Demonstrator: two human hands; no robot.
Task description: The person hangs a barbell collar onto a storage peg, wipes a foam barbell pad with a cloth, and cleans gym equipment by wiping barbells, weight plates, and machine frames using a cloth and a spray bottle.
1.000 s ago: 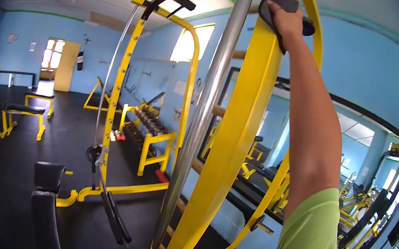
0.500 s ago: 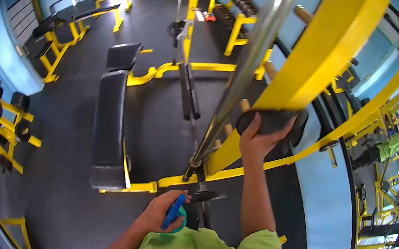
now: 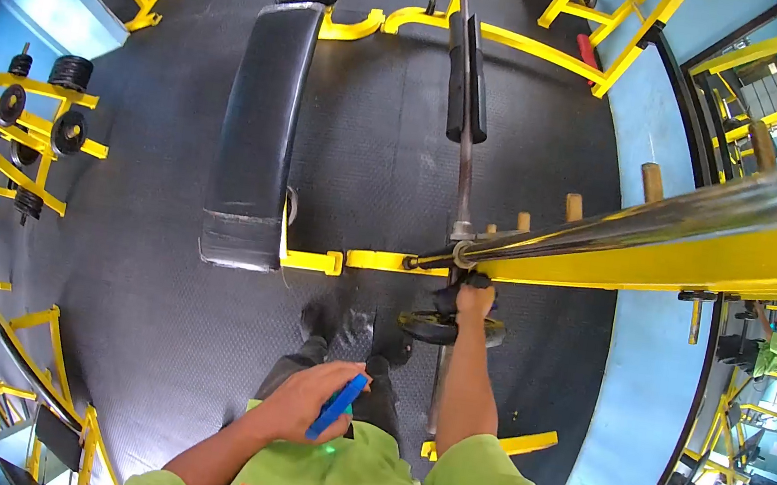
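Held close to the green shirt, my left hand (image 3: 314,398) is closed around a spray bottle with a blue top (image 3: 337,407); its greenish body is mostly hidden. My right hand (image 3: 476,300) reaches forward and down, gripping a dark cloth (image 3: 449,298) at the bar, near its collar. Just below the hand, a black weight plate (image 3: 431,328) sits on the bar. A shiny metal guide rod (image 3: 665,230) and a yellow upright with wooden pegs (image 3: 602,264) run off to the right from there.
A black padded bench (image 3: 261,118) stands ahead to the left. A plate rack (image 3: 40,133) is at the far left. A blue wall (image 3: 641,374) with a mirror (image 3: 726,434) lies to the right. A yellow floor bar (image 3: 529,444) is near my right side.
My right hand has moved down with the cloth from the yellow upright to the bar by the plate. The view has tilted downward. My left hand still holds the spray bottle.
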